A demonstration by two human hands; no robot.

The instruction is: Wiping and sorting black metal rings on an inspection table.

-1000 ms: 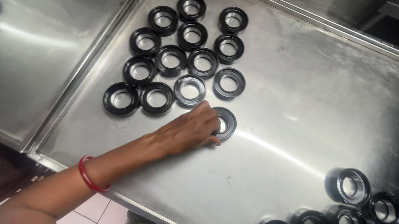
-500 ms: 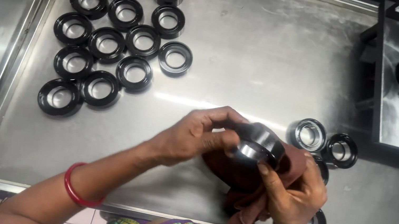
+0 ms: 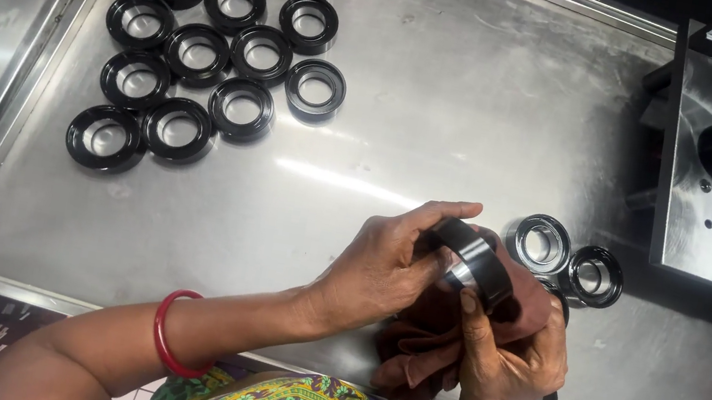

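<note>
Near the tray's front edge [image 3: 164, 331] — both hands, left hand [image 3: 383, 266] and right hand [image 3: 507, 357], grip one black ring [image 3: 475, 262].

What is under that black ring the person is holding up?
Beneath the black ring lies a dark red cloth, bunched in the right hand. The left hand grips the ring's edge. Whatever lies under the cloth is hidden.

Workshop or factory bench: stainless steel table [image 3: 448, 100], rows of black rings [image 3: 209, 44], metal fixture [image 3: 691, 187].

Black ring [image 3: 471, 264], tilted, perhaps metal-lined
</note>
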